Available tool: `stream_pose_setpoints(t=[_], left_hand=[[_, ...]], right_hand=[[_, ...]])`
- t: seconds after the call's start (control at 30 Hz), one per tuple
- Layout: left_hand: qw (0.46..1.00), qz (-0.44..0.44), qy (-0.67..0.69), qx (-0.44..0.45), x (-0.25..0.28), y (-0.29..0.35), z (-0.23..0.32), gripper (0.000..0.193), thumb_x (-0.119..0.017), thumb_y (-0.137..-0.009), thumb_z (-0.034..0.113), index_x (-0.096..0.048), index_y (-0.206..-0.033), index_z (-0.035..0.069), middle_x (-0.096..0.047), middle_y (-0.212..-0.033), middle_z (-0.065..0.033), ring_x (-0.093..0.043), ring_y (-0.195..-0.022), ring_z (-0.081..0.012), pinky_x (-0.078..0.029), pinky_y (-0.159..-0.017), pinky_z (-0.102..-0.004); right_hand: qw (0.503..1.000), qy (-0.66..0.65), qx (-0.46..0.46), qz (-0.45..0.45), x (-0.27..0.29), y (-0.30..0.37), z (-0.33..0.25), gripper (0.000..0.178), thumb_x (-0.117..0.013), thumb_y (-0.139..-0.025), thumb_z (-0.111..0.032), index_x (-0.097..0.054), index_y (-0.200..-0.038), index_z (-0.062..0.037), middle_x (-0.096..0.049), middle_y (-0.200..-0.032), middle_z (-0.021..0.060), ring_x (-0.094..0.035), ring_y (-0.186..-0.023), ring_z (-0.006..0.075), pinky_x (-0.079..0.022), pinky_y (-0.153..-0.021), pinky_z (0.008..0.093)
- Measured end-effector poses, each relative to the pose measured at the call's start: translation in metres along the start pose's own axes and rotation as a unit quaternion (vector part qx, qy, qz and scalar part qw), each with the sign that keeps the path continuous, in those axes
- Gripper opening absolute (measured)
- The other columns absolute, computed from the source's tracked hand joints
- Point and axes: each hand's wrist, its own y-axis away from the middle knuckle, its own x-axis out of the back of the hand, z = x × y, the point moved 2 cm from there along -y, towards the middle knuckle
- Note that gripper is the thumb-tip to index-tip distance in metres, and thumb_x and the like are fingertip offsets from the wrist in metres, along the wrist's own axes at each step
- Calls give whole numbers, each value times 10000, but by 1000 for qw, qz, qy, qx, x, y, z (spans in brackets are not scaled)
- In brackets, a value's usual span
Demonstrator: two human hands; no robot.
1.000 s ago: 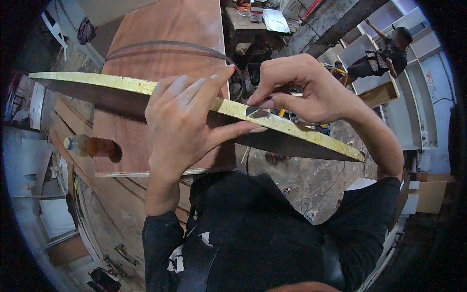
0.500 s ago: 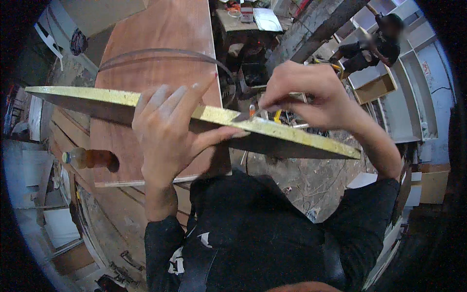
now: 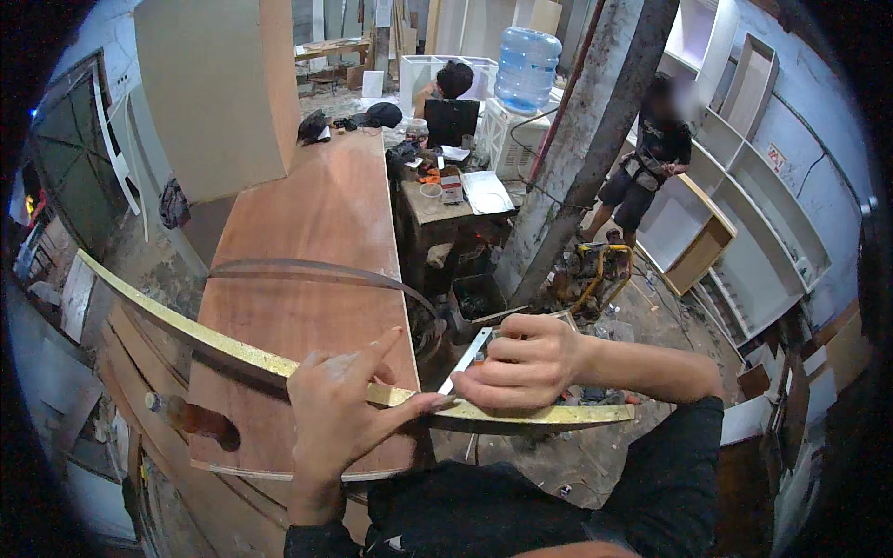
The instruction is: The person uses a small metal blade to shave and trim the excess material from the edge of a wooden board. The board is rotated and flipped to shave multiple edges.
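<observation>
A long, narrow board [image 3: 233, 352] with a yellowish edge facing up stretches across in front of me, tilted down to the right. My left hand [image 3: 339, 409] grips its middle, thumb along the near side and index finger stretched out beyond the far side. My right hand [image 3: 530, 361] is closed around a thin, flat, silvery blade-like strip [image 3: 470, 358]. The strip slants up and away, its lower end at the yellow edge beside my left thumb. My right fingers rest close over the edge, and part of the strip is hidden by them.
Under the board lies a reddish plywood sheet [image 3: 307, 223] with a curved dark band [image 3: 326, 269] on it. A bottle of brown liquid [image 3: 195, 418] is at the left. Beyond stand a cluttered table [image 3: 437, 206], a pillar [image 3: 595, 112], a water dispenser [image 3: 512, 144] and a person [image 3: 651, 153] near white shelving [image 3: 767, 232].
My view has tipped up, showing more of the room. My right hand has come down closer to the board's edge, and the strip now shows longer. The left hand keeps its hold.
</observation>
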Motion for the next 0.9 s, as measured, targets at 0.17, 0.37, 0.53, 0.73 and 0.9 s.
stream_pose_setpoints(t=[0.17, 0.37, 0.53, 0.73, 0.9], left_hand=[[999, -45, 18, 18, -1, 0, 4, 668, -807, -720, 560, -697, -1208, 118, -670, -665, 19, -647, -591, -208, -464, -584, -352], [998, -55, 10, 35, -2, -6, 4, 633, -792, -748, 541, -692, -1231, 145, -697, -685, -8, -668, -620, -240, -493, -600, -382], [994, -87, 16, 60, -3, -8, 6, 690, -796, -728, 562, -668, -1261, 144, -691, -651, -19, -676, -611, -253, -507, -601, -381], [984, -136, 22, 114, 2, -3, 11, 714, -857, -678, 389, -652, -1317, 145, -707, -684, -21, -701, -633, -167, -517, -640, -309], [987, -120, 34, 98, -3, -6, 7, 769, -816, -699, 544, -635, -1308, 111, -688, -656, -6, -679, -596, -213, -490, -570, -365]], right_hand=[[1000, 3, -3, 14, -6, 10, -8, 222, -663, -827, -159, -683, -1037, -88, -529, -710, -76, -483, -557, 49, -355, -505, 225], [995, -55, -45, 72, -28, 21, -2, 248, -693, -807, -148, -700, -1045, -75, -676, -852, 13, -586, -617, 101, -489, -581, 252], [944, -266, -197, 15, -24, 21, 0, 215, -702, -860, -55, -699, -1069, -1, -753, -1000, 148, -739, -718, 228, -587, -638, 322], [756, -509, -402, 87, -39, 15, -20, 181, -693, -935, -77, -640, -1094, -10, -724, -897, 92, -718, -857, 150, -578, -771, 297], [552, -654, -495, 145, -46, 16, -20, 288, -706, -945, -129, -492, -1112, -34, -699, -856, 73, -705, -825, 142, -564, -712, 273]])
